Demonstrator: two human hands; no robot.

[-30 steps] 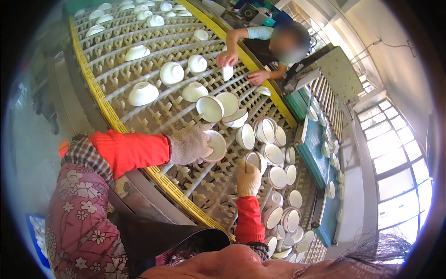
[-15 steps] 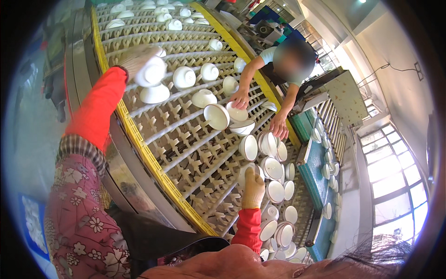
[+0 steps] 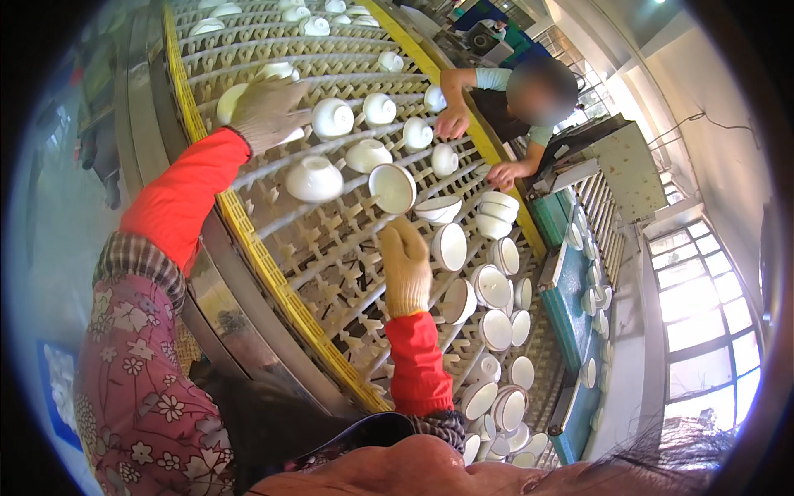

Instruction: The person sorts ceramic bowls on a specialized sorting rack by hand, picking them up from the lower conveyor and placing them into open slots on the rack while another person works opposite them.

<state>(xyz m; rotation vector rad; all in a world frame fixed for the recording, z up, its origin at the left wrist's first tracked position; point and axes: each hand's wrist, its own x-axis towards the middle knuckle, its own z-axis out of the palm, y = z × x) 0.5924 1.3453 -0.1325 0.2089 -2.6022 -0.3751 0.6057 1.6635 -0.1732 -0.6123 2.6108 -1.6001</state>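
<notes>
A wide peg conveyor (image 3: 331, 273) with a yellow edge carries many white bowls. My gloved left hand (image 3: 266, 109) reaches far up the belt and is closed over a white bowl (image 3: 230, 101) near the yellow edge. My gloved right hand (image 3: 405, 260) hovers over the pegs mid-belt with its fingers curled and nothing in them. Its fingertips sit just below an open white bowl (image 3: 393, 188) that is tilted on the pegs. An upside-down bowl (image 3: 314, 178) lies between my two hands.
A co-worker in a pale shirt stands across the belt, one hand (image 3: 453, 124) on a bowl, the other (image 3: 504, 174) at the far rim. A short stack of bowls (image 3: 496, 215) lies nearby. A green side table (image 3: 571, 306) holds more bowls.
My left arm has swung from mid-belt up to the far left with a bowl. My right hand has moved up the belt toward the tilted bowl. The co-worker's hands have shifted.
</notes>
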